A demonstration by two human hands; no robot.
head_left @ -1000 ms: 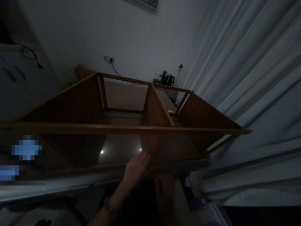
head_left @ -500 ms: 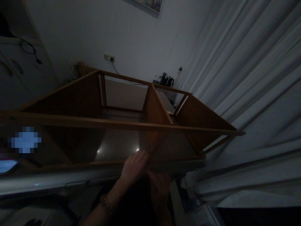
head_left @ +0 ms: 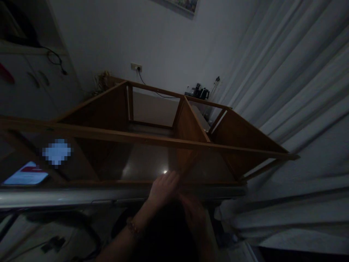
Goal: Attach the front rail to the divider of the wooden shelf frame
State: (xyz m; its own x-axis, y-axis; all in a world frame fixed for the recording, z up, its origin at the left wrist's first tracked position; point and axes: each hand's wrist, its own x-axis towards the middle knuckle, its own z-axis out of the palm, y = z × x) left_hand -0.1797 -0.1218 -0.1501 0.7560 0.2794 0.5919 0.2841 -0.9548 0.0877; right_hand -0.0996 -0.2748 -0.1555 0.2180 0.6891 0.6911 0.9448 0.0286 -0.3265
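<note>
A brown wooden frame with several panels, like a shelf unit on its side (head_left: 117, 136), lies across a grey metal-edged tabletop (head_left: 68, 196). At its near lower rail, just below the middle divider panel (head_left: 188, 156), is my left hand (head_left: 163, 187), its fingers bent and close together. A beaded bracelet (head_left: 133, 227) circles that wrist. Close beside it and slightly lower, my right hand (head_left: 193, 210) is in dark shadow, fingers drawn together and pointing toward the left one. Both look closed; anything between the fingertips is too dark to make out.
A lit phone-like screen (head_left: 27, 174) lies at the left beyond the near edge. A white curtain (head_left: 305, 72) hangs along the right. Against the back wall are a wall socket (head_left: 136, 67) and a black kettle (head_left: 204, 93). White cabinets (head_left: 35, 87) stand at far left.
The view has shifted left, so the frame and both hands appear farther right. My hands keep nearly the same place at the near rail, close together.
</note>
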